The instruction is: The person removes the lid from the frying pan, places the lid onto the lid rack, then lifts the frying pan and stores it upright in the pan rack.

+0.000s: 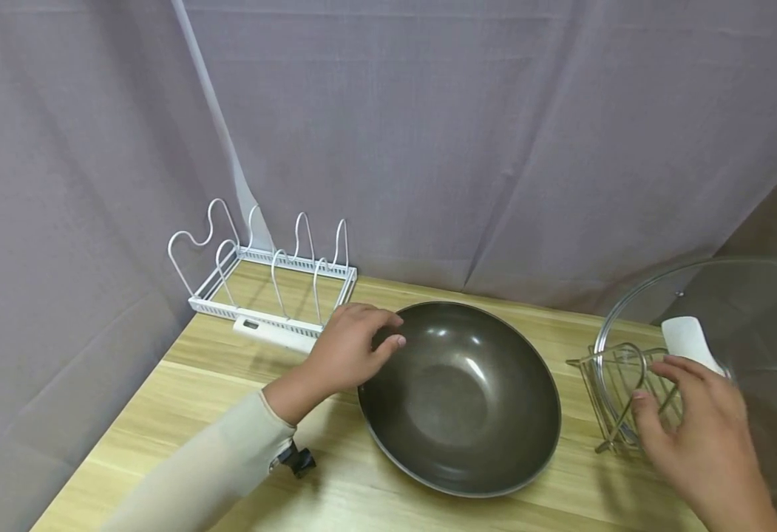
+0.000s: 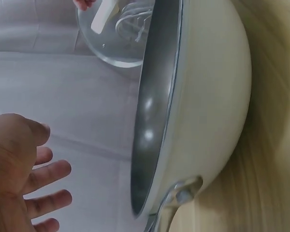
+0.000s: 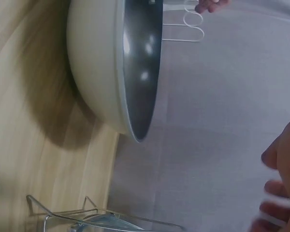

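A wok (image 1: pixel 455 399) with a dark inside and cream outside rests on the wooden table, its white handle (image 1: pixel 275 334) pointing left. My left hand (image 1: pixel 344 351) hovers over the wok's left rim, where handle and rim meet. Its fingers are loosely spread in the left wrist view and hold nothing. To the right, a glass lid (image 1: pixel 617 318) with a white knob (image 1: pixel 690 343) stands upright in a metal wire rack (image 1: pixel 591 399). My right hand (image 1: pixel 704 425) is in front of the lid and rack, fingers relaxed, with nothing between thumb and fingers.
A white rack (image 1: pixel 211 304) with several curved wire dividers stands at the back left, behind the wok handle. Grey cloth (image 1: pixel 388 148) hangs behind the table (image 1: pixel 321 480) and along its left side.
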A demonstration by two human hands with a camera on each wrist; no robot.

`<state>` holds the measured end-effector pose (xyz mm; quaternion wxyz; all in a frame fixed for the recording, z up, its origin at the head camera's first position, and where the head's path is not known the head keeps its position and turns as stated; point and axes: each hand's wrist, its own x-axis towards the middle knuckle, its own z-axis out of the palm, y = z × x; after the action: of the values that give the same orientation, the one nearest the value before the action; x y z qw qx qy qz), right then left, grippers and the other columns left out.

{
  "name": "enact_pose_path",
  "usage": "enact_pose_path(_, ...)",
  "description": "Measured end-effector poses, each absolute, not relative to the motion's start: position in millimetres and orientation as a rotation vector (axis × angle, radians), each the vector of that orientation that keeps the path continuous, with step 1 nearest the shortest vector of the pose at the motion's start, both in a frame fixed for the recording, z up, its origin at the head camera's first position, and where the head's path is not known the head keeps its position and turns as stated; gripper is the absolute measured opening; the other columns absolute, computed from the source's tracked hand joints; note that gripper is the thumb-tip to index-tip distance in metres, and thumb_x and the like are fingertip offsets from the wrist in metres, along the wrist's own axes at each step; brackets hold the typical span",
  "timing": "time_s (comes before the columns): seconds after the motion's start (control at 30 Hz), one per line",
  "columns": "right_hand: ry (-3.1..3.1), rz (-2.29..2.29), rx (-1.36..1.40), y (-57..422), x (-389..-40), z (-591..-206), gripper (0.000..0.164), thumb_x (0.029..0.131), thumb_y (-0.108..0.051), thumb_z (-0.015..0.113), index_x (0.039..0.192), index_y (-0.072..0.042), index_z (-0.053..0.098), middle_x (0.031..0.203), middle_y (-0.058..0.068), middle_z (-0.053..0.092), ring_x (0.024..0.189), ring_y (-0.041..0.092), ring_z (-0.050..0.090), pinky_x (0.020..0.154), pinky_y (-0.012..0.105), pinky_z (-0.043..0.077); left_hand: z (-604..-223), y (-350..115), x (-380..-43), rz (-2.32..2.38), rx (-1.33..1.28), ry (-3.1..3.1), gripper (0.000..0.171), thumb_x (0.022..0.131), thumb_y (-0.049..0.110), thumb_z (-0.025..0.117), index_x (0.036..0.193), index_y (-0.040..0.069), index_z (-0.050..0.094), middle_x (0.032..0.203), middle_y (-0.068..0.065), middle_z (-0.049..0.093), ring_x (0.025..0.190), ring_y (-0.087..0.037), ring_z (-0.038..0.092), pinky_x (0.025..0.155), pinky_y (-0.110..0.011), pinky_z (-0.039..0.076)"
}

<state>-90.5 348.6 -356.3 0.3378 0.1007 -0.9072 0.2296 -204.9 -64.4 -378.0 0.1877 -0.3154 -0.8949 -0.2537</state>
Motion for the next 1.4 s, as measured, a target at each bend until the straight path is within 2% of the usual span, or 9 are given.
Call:
enact_pose_path(0.13, -2.378, 0.578, 0.364, 342, -91, -362, 0.039, 0.086, -0.001, 0.070, 0.124, 0.006, 0.063, 0.128, 0.026, 0.059, 0.114, 0.026, 0.054, 0.104, 0.011, 0.026, -377, -75, -205, -0.680, -0.895, -2.535, 0.028, 0.096, 0.032, 0.072, 0.118, 0.014, 0.072, 0.116, 0.002, 0.073, 0.113, -0.023, 0.064, 0.104, -0.045, 0.040)
enact_pose_path(0.27, -2.464, 0.560, 0.404, 334, -92, -365, 0.046, 0.083, 0.002, 0.076, 0.127, 0.001, 0.062, 0.127, 0.020, 0.060, 0.097, 0.012, 0.057, 0.080, 0.008, 0.039, -376, -86, -206, -0.660, -0.915, -2.527, 0.026, 0.094, 0.026, 0.071, 0.117, 0.013, 0.071, 0.116, 0.000, 0.073, 0.115, -0.024, 0.064, 0.102, -0.046, 0.042)
enact_pose_path(0.43, -2.543, 0.586, 0.380, 327, -97, -369, 0.046, 0.085, 0.000, 0.077, 0.128, 0.000, 0.061, 0.124, 0.017, 0.061, 0.086, 0.017, 0.063, 0.064, 0.010, 0.044, -378, -101, -208, -0.634, -0.922, -2.526, 0.028, 0.088, 0.014, 0.066, 0.116, 0.013, 0.071, 0.117, -0.002, 0.072, 0.117, -0.026, 0.063, 0.102, -0.048, 0.044)
enact_pose_path(0.73, -2.544, 0.641, 0.286, 321, -100, -377, 0.046, 0.085, -0.002, 0.077, 0.128, 0.002, 0.061, 0.113, 0.018, 0.064, 0.085, 0.005, 0.059, 0.066, 0.008, 0.046, -383, -117, -208, -0.612, -0.881, -2.591, 0.044, 0.077, 0.005, 0.060, 0.120, 0.011, 0.068, 0.123, -0.004, 0.069, 0.121, -0.028, 0.060, 0.105, -0.050, 0.041)
enact_pose_path(0.8, -2.550, 0.642, 0.277, 321, -100, -379, 0.046, 0.085, -0.003, 0.077, 0.128, 0.002, 0.061, 0.113, 0.019, 0.064, 0.083, 0.009, 0.062, 0.065, 0.008, 0.045, -385, -120, -209, -0.597, -0.876, -2.604, 0.046, 0.076, 0.005, 0.060, 0.120, 0.011, 0.068, 0.123, -0.004, 0.069, 0.121, -0.028, 0.060, 0.106, -0.049, 0.041)
enact_pose_path(0.97, -2.604, 0.613, 0.221, 320, -99, -384, 0.045, 0.089, -0.008, 0.076, 0.130, 0.002, 0.060, 0.110, 0.020, 0.065, 0.077, 0.032, 0.067, 0.060, 0.020, 0.049, -388, -128, -210, -0.564, -0.861, -2.630, 0.047, 0.075, 0.007, 0.063, 0.122, 0.010, 0.067, 0.125, -0.005, 0.069, 0.122, -0.029, 0.059, 0.109, -0.049, 0.038)
enact_pose_path(1.07, -2.637, 0.592, 0.178, 319, -98, -385, 0.043, 0.092, -0.012, 0.073, 0.130, 0.003, 0.060, 0.108, 0.020, 0.066, 0.076, 0.031, 0.066, 0.058, 0.028, 0.050, -390, -134, -210, -0.547, -0.836, -2.648, 0.047, 0.076, 0.009, 0.064, 0.123, 0.010, 0.067, 0.125, -0.006, 0.069, 0.123, -0.030, 0.059, 0.110, -0.049, 0.037)
enact_pose_path(1.27, -2.684, 0.576, 0.125, 319, -97, -391, 0.041, 0.095, -0.017, 0.071, 0.128, 0.004, 0.060, 0.101, 0.014, 0.070, 0.072, 0.024, 0.065, 0.057, 0.029, 0.049, -395, -150, -210, -0.443, -0.826, -2.670, 0.049, 0.074, 0.012, 0.069, 0.123, 0.011, 0.069, 0.122, -0.006, 0.069, 0.120, -0.030, 0.059, 0.112, -0.049, 0.036)
enact_pose_path(1.4, -2.730, 0.557, 0.100, 319, -96, -398, 0.039, 0.096, -0.020, 0.070, 0.125, 0.005, 0.060, 0.098, 0.010, 0.072, 0.077, 0.028, 0.068, 0.060, 0.037, 0.049, -398, -157, -209, -0.342, -0.825, -2.704, 0.052, 0.074, 0.017, 0.075, 0.126, 0.013, 0.068, 0.123, -0.008, 0.069, 0.121, -0.031, 0.058, 0.112, -0.052, 0.035)
